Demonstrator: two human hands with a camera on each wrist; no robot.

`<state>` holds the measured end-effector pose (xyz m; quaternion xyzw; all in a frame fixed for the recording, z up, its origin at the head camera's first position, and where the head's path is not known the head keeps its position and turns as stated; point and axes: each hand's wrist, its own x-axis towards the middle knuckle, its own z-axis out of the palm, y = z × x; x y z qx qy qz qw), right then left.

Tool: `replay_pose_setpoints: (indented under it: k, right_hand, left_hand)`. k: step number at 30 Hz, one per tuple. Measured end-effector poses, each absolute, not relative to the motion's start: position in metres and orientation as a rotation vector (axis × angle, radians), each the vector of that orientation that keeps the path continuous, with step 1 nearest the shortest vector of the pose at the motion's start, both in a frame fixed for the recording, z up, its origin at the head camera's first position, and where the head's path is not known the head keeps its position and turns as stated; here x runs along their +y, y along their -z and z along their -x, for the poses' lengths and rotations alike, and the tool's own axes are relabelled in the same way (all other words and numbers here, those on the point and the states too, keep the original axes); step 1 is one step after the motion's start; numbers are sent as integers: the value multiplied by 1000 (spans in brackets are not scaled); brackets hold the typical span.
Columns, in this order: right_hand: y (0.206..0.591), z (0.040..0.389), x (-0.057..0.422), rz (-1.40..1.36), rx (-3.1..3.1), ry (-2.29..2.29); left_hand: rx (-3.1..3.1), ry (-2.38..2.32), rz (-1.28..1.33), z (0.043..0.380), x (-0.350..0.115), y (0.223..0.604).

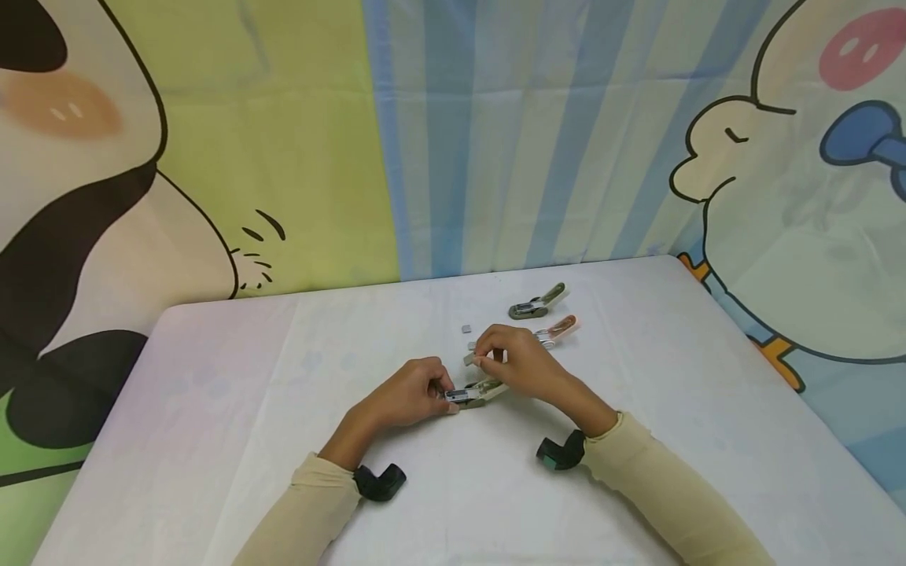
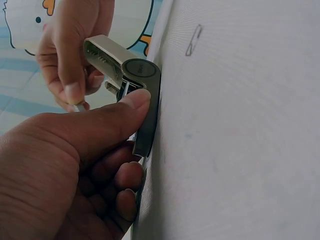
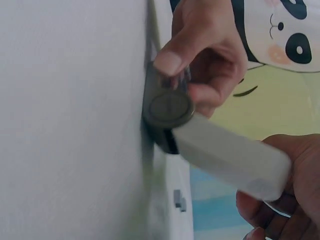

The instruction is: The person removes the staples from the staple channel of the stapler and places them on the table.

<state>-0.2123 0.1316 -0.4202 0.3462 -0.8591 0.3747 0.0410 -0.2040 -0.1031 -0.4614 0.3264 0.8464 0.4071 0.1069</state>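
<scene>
A small green stapler stands on the white table, its pale top arm swung up and its staple channel exposed. My left hand grips its front end; in the left wrist view the thumb presses along the channel, other fingers curled beside the base. Above and right of it, my right hand pinches a short grey strip of staples between thumb and fingertips. In the right wrist view, the raised stapler arm reaches toward the right hand and partly overlaps it.
Behind the right hand lies an opened pinkish-brown stapler, partly hidden. Another opened green stapler is farther back. Two small grey staple strips lie left of them. Black wrist cameras jut inward from both sleeves. A printed curtain hangs behind the table.
</scene>
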Motion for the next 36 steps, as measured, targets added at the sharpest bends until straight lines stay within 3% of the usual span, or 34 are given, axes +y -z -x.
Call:
replay_pose_setpoints:
  k: [10, 36]
  right_hand:
    - [429, 231, 144, -875, -2686, -1233]
    - [441, 239, 141, -962, -2918, -977]
  left_hand:
    - [2497, -1172, -961, 204, -106, 460]
    - [2455, -1168, -952, 204, -107, 458]
